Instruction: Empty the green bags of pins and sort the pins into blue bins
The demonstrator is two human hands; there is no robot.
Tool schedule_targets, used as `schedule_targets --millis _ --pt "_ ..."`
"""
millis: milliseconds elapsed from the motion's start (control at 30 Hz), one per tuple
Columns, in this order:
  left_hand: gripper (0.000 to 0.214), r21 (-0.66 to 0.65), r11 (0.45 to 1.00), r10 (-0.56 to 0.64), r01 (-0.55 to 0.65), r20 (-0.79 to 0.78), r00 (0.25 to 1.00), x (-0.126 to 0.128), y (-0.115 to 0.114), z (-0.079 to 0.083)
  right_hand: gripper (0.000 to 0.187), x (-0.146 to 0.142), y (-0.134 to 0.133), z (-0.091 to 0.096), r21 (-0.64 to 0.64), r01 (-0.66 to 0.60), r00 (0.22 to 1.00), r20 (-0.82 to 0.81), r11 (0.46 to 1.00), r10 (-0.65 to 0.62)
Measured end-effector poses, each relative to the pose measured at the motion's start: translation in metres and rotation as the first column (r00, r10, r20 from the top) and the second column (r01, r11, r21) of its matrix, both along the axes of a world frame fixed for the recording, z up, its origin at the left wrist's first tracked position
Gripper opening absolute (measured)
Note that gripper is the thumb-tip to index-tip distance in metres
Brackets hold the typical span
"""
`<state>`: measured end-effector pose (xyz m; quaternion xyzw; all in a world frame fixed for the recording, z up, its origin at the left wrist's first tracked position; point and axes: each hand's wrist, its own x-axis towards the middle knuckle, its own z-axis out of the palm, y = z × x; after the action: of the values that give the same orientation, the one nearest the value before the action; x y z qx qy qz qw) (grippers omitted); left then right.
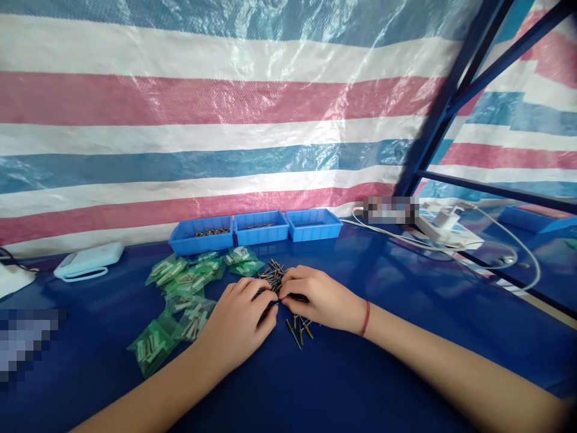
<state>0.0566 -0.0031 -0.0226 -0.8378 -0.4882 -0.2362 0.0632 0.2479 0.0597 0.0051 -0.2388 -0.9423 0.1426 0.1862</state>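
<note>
A loose pile of thin metal pins [271,272], dark with some brass-coloured ends, lies on the blue table in front of me. At the left of the pile, my left hand [247,316] has its fingers curled over some dark pins. My right hand [318,297] is bent in from the other side, with pins showing under its closed fingers. The fingertips of both hands nearly meet. Several loose pins [301,331] lie just below my right hand. Small green-tinted plastic bags [151,347] of similar metal pieces are spread to the left of my left hand.
Three blue bins [201,243] stand in a row behind the pile; the left one holds many small metal parts. A pale blue device [89,262] lies far left. A white power strip [451,227] with cables is at the right, near a blue metal frame [451,111].
</note>
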Motion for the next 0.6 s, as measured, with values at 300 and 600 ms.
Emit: schedule_targets --millis 300,600 --pt "0.017 -0.001 1.000 0.020 -0.020 -0.027 0.999 0.002 0.000 0.001 0.012 -0.004 -0.013 0.001 0.125 0.046 0.996 0.073 0.991 -0.055" --pt "0.020 0.027 0.999 0.042 -0.043 0.030 0.999 0.005 0.000 0.004 0.018 -0.005 -0.018 0.005 0.120 0.078 0.995 -0.067 0.990 -0.070"
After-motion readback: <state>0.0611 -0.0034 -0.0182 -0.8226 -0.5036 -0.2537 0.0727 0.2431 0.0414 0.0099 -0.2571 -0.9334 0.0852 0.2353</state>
